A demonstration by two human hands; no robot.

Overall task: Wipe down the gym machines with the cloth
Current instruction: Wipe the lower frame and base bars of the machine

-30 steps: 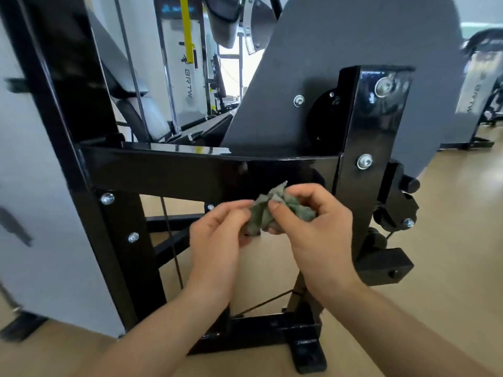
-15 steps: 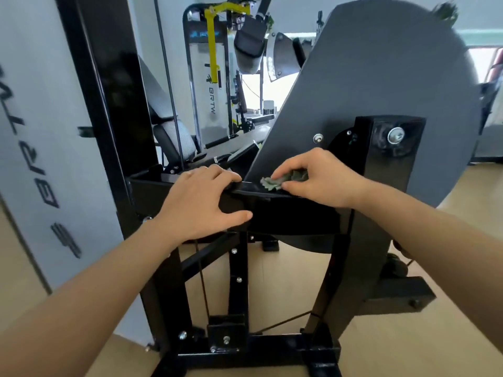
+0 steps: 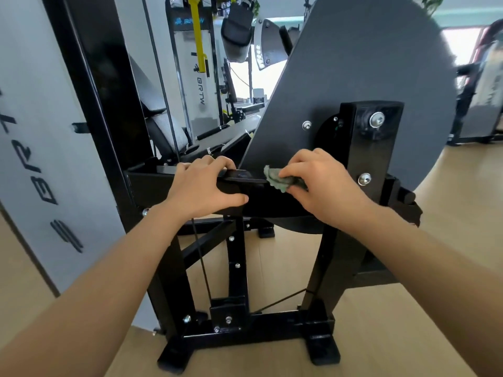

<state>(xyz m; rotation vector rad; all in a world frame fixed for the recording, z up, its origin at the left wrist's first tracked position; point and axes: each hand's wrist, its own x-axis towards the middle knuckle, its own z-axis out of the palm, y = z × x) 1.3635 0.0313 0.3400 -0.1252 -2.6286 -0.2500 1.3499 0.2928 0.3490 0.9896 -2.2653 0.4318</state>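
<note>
A black steel gym machine fills the view, with a horizontal crossbar (image 3: 255,195) at chest height and a large grey disc-shaped cover (image 3: 367,77) behind it. My right hand (image 3: 324,183) holds a crumpled grey-green cloth (image 3: 276,179) and presses it on the top of the crossbar, beside the black upright post (image 3: 367,159). My left hand (image 3: 202,185) grips the crossbar to the left of the cloth, fingers over the top and thumb on the front face. Most of the cloth is hidden under my right fingers.
A white weight-stack shroud (image 3: 40,131) with lettering stands at the left. The machine's base feet (image 3: 322,352) rest on the wooden floor (image 3: 394,322) in front of me. A thin cable (image 3: 201,268) runs down inside the frame. Other machines (image 3: 201,77) stand behind.
A second ago both hands bunched the cloth in front of the crossbar. The view then rose, my left hand took hold of the bar and my right brought the cloth onto its top.
</note>
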